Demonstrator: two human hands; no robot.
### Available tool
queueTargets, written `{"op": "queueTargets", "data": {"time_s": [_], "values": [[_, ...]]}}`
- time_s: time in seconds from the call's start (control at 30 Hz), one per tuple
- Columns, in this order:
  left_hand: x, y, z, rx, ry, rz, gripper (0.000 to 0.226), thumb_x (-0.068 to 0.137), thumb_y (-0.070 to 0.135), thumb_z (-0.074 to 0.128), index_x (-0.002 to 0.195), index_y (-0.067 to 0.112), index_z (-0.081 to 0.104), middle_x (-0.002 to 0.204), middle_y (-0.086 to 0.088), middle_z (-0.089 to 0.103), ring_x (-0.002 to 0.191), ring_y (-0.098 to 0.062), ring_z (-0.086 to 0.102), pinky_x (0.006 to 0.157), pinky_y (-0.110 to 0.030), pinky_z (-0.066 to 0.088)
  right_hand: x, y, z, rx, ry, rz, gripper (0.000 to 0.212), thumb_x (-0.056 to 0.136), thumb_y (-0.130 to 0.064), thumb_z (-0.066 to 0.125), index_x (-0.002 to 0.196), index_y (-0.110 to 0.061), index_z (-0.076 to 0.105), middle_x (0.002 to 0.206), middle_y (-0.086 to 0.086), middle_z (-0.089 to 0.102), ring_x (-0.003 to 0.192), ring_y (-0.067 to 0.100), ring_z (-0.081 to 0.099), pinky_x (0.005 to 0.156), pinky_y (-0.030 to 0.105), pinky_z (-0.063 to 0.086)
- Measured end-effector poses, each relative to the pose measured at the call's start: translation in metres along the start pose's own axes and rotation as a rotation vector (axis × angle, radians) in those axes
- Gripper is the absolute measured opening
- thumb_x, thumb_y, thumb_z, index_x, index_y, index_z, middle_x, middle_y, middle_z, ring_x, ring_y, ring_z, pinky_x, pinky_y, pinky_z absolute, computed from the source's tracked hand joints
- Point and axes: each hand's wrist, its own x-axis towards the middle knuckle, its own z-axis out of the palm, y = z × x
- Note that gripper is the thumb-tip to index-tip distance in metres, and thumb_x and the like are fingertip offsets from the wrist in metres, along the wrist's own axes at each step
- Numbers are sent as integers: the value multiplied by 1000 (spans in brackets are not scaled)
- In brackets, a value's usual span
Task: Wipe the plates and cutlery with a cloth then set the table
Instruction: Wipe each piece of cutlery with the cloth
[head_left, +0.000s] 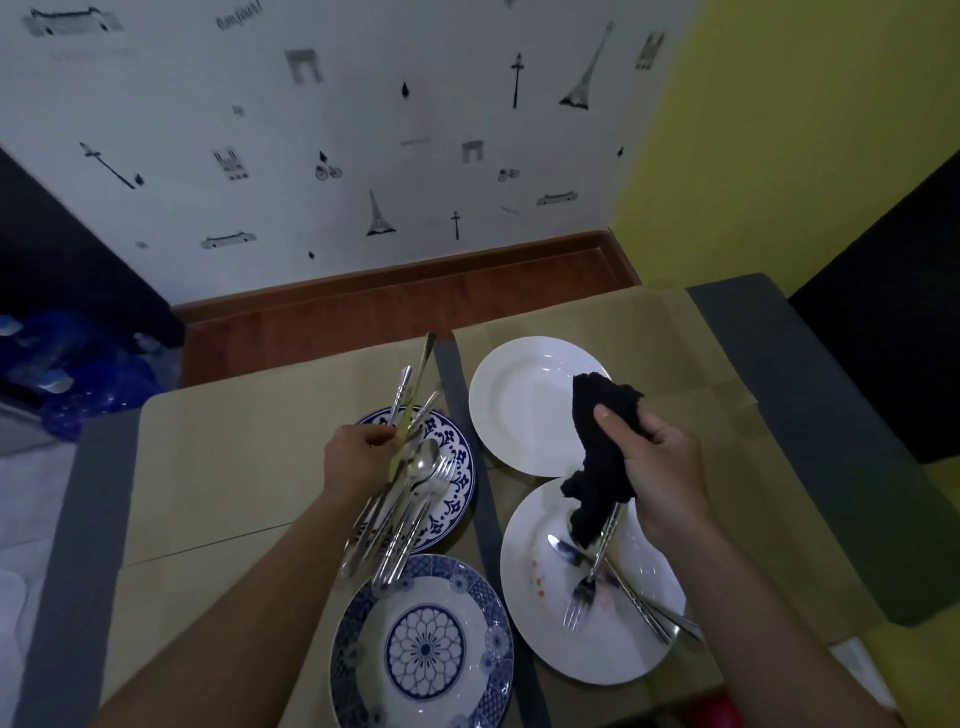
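The bundle of slim silver cutlery (410, 499) is polished metal, bright with reflections. The crumpled black cloth (597, 467) looks matt and nubbly. It seems a coarse fabric. The far round white plate (514, 415), near round white plate (540, 639) and blue-patterned round plate (374, 629) are glossy glazed ceramic. The tan cardboard sheets (234, 467) look dull and smooth; the reddish wooden floor (363, 317) has a faint sheen.

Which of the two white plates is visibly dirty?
The near white plate, the one closer to the person: it carries orange specks plus a fork and knife. The far white plate shows neither.
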Motion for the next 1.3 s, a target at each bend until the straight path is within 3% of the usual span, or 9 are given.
{"op": "queueTargets", "data": {"time_s": [0.17, 0.3, 0.43, 0.6, 0.7, 0.8, 1.0, 1.13, 1.3], "values": [[15, -8, 3, 73, 6, -26, 16, 89, 17, 73, 102, 9, 79, 74, -3, 71, 64, -21, 67, 75, -32, 58, 2, 1, -1, -10, 17, 14, 8, 94, -10, 73, 100, -9, 77, 83, 12, 68, 44, 38, 62, 58, 72, 55], [18, -15, 6, 99, 14, -18, 9, 90, 19, 72, 87, 15, 80, 75, -10, 75, 66, -28, 71, 75, -39, 61, 5, 3, -2, -3, 13, 20, 9, 94, -11, 73, 102, -9, 78, 84, 12, 69, 45, 40, 62, 60, 75, 54], [20, -23, 4, 156, -36, -7, 14, 89, 24, 74, 99, 17, 80, 77, -3, 76, 64, -19, 68, 71, -29, 57, 7, 5, -3, -8, 5, 29, 10, 94, -12, 74, 103, -10, 78, 86, 11, 70, 49, 43, 63, 60, 76, 54], [17, -35, 4, 175, -101, -29, 13, 88, 27, 76, 92, 16, 80, 69, 0, 74, 48, -9, 59, 56, -20, 47, 4, 5, -3, -13, 6, 31, 9, 93, -11, 74, 100, -10, 79, 83, 9, 71, 53, 40, 63, 59, 69, 57], [16, -35, 4, 213, -84, -4, 19, 87, 23, 76, 102, 13, 78, 81, -4, 76, 66, -15, 68, 76, -31, 59, 1, 3, -4, -12, -2, 36, 8, 93, -12, 74, 99, -10, 79, 81, 12, 71, 52, 44, 64, 52, 60, 59], [14, -35, 6, 219, -42, 15, 32, 85, 22, 78, 115, 11, 74, 102, -8, 76, 92, -23, 70, 95, -34, 53, -4, 0, -4, -12, -15, 38, 9, 94, -12, 73, 100, -12, 79, 81, 11, 71, 53, 46, 65, 50, 54, 60], [6, -27, 6, 289, -39, 69, 22, 88, 18, 75, 107, 7, 76, 101, -12, 76, 81, -20, 61, 83, -27, 47, -15, -6, -11, 11, -34, 37, 10, 95, -14, 72, 102, -12, 78, 82, 9, 72, 51, 39, 67, 48, 42, 60], [2, -27, 6, 291, -48, 106, 23, 89, 20, 72, 110, 12, 76, 102, -9, 76, 86, -22, 68, 86, -33, 54, -25, -7, -21, 5, -25, 19, 9, 96, -12, 70, 100, -14, 78, 75, 1, 74, 46, 18, 67, 42, 26, 52], [-12, -19, 14, 303, -65, 183, 22, 89, 12, 69, 110, 8, 75, 98, -10, 76, 75, -18, 67, 68, -23, 47, -29, 1, -37, -8, 8, -8, 14, 95, -17, 73, 106, -15, 80, 83, 1, 76, 66, 17, 69, 57, 34, 59]]}}
